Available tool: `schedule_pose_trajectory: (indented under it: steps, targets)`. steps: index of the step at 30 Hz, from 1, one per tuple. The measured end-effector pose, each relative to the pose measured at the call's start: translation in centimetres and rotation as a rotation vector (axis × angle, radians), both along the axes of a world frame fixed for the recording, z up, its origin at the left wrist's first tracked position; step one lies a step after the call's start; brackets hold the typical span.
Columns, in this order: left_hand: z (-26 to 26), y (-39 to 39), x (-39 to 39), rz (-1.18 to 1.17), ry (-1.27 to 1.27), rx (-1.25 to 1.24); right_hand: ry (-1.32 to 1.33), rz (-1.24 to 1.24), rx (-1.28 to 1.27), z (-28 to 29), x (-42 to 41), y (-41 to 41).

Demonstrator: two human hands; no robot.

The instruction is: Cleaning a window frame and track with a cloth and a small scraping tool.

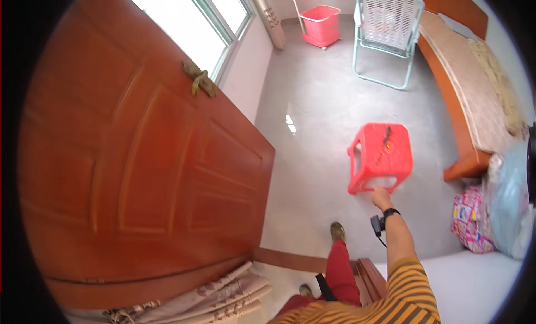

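Observation:
My right hand [381, 198] reaches down to the near side of a red plastic stool [387, 152], its fingers at the lower edge of the stool's side opening. A wristband with a small dark device sits on that wrist. The stool stands on the grey floor, and a small dark object [387, 134] with a small orange part beside it lies on its seat. How firmly the fingers hold the stool's edge is hard to make out. My left hand is out of view.
A brown wooden door [159, 169] stands open at the left, near a doorway sill [289, 260]. Ahead are a folding chair [387, 22] and a pink basket rack [322, 26]. At the right are a bed [465, 85] and bags [471, 219]. A bundled curtain [222, 294] hangs behind the door.

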State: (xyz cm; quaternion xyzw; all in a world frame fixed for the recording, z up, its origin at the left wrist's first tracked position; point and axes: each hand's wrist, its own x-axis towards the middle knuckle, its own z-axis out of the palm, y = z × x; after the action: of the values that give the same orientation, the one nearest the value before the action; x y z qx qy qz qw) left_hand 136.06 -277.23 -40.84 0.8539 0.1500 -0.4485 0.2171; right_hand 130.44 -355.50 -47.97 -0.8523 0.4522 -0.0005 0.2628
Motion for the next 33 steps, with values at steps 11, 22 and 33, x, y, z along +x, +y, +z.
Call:
schedule_pose_trajectory:
  steps: [11,22,33]
  targets:
    - [8.2,-21.0,7.2,0.163,-0.044,0.087,0.124,-0.584,0.040,-3.0,9.3,-14.6]
    - [9.5,-25.4,9.3,0.090,-0.006,0.122,0.176,-0.507,0.039,-5.1,6.3,-16.5]
    - [11.8,-23.9,8.4,0.168,-0.108,-0.011,-0.295,-0.331,0.368,-7.1,0.6,-3.0]
